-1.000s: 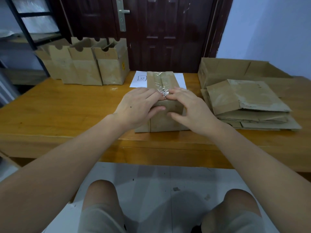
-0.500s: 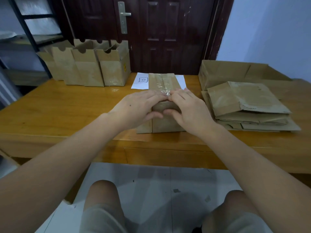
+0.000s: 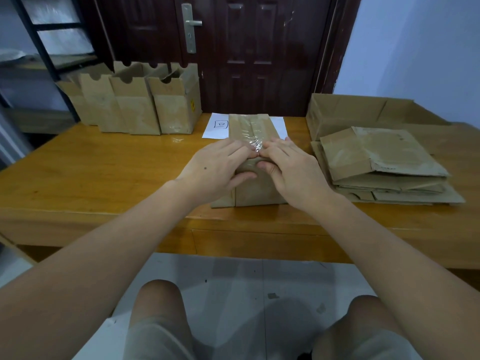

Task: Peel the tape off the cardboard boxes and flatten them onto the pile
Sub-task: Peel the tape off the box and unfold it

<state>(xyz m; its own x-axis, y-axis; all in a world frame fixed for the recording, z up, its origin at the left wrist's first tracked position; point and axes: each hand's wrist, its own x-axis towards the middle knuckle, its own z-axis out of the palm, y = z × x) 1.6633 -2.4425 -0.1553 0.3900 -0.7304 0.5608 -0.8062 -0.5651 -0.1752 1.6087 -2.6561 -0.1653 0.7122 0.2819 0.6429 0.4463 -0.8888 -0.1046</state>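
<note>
The left hand (image 3: pixel 215 168) and right hand (image 3: pixel 291 168) are closing in at the near top edge of the box (image 3: pixel 255 189), fingertips now meeting and picking at the tape (image 3: pixel 250 133) (earlier they lay flatter). The peel is just starting. The box is sitting mid-bench (image 3: pixel 104 172), the pile (image 3: pixel 384 162) to its right.

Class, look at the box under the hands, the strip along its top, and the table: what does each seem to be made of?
Box: brown cardboard, matt, with creased fold lines.
Tape: likely clear plastic, glossy, wrinkled, catching the light.
Table: looks like wood, orange-brown with a smooth, slightly shiny varnished surface; grain is faint, so a veneer is possible.
</note>
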